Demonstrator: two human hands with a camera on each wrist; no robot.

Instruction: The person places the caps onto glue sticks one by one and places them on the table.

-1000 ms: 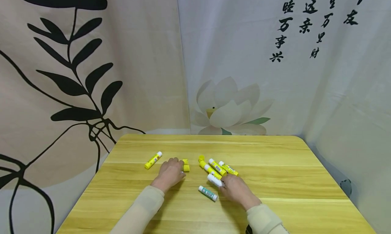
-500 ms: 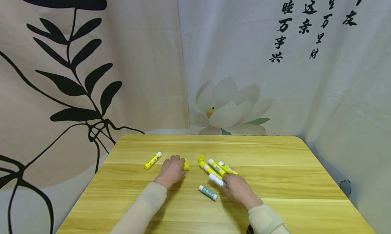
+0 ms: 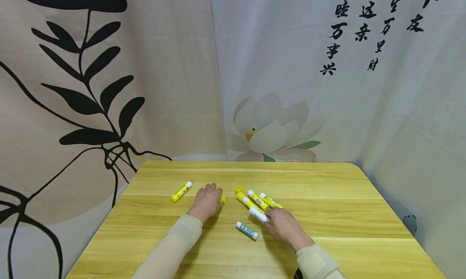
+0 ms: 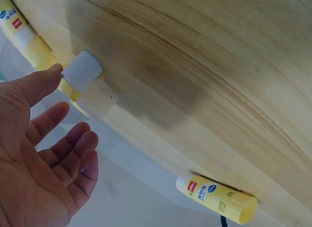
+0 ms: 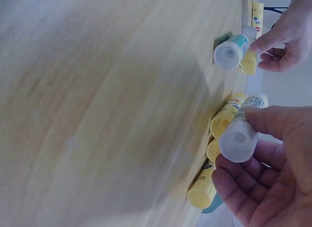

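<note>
My left hand (image 3: 206, 202) curls over yellow glue sticks left of the table's middle; only a yellow end (image 3: 222, 199) shows past the fingers. In the left wrist view, the thumb touches a white cap (image 4: 83, 71) beside a translucent one (image 4: 100, 99), and the other fingers are loosely bent. My right hand (image 3: 285, 227) pinches a white glue stick (image 3: 258, 214) between thumb and fingers. Its hollow translucent end (image 5: 238, 145) faces the right wrist camera. Behind the white stick lie several yellow glue sticks (image 3: 258, 199), close together and slanted.
A green glue stick (image 3: 247, 231) lies between the hands, nearer the front. Another yellow glue stick (image 3: 181, 192) with a white cap rests at the far left. The wooden table (image 3: 327, 254) ends in front of a printed curtain (image 3: 189, 109).
My left hand has shifted slightly right and away from me, covering more of the yellow ends. The right hand has barely moved and keeps hold of the white glue stick.
</note>
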